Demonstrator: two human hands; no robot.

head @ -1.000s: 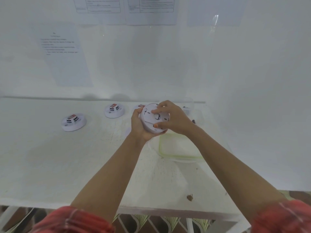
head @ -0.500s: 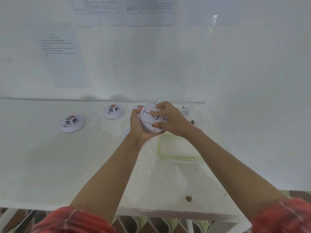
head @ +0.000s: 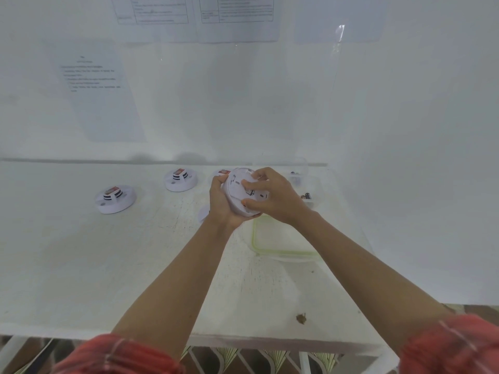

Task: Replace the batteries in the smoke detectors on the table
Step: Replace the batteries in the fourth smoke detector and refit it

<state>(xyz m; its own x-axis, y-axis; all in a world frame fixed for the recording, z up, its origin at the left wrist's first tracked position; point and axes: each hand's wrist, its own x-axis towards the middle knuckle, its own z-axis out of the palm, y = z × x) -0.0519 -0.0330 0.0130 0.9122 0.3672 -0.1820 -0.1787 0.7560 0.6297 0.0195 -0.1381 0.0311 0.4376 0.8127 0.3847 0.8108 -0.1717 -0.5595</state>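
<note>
White plastic held detector (head: pixel 239 195): lifted clear of the table (head: pixel 108 265) between both hands, tipped on edge with its flat back turned to the person
Left hand (head: pixel 220 207): fingers curled round the rim of the held detector from behind and below; by my reading a brace, so the other hand has something firm to work against
Right hand (head: pixel 274 198): thumb and bent fingers gripping across the back face of the held detector; it looks like a twisting or prying hold to free the back and reach the battery, though no battery shows there
Standing detectors: middle detector (head: pixel 180 180) near on the left of the held detector, far detector (head: pixel 115 198) well apart on the same side, both sensor-up; a third (head: pixel 223 172) peeks out just behind, mostly hidden by the left hand
White disc (head: pixel 204 214): flat on the table just below-left of the held detector, half covered by the left wrist; cannot tell what it is
Green-rimmed tub (head: pixel 283 252): just nearer than the held detector, under the right wrist
Batteries (head: pixel 306 196): right of the held detector, in clear boxes, within easy reach
In the way: the third detector and the disc crowd the spot beneath the held detector
</note>
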